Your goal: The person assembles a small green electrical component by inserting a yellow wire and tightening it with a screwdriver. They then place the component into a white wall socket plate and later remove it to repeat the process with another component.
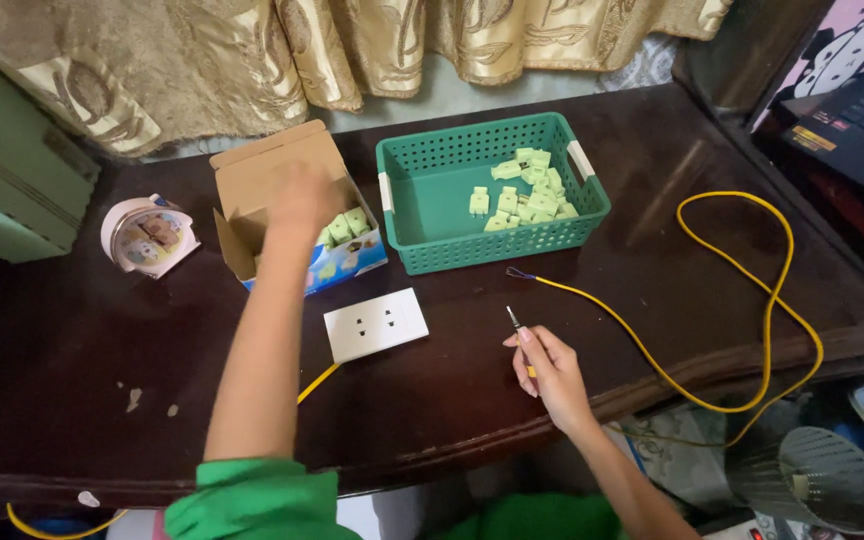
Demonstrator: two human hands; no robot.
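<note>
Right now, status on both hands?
Left hand reaching into cardboard box of green plugs. Right hand grips screwdriver. Nothing in the way.

— What's the bench (652, 150) made of?
— Dark wood, polished to a dull gloss, with a few pale scuffs.
— And the basket (432, 200)?
— Green moulded plastic, perforated walls, smooth. The box (252, 180) beside it is matt brown cardboard (glossy print on its front).
— The socket plate (376, 324)?
— Smooth white plastic. The wire (752, 290) has glossy yellow insulation.
</note>
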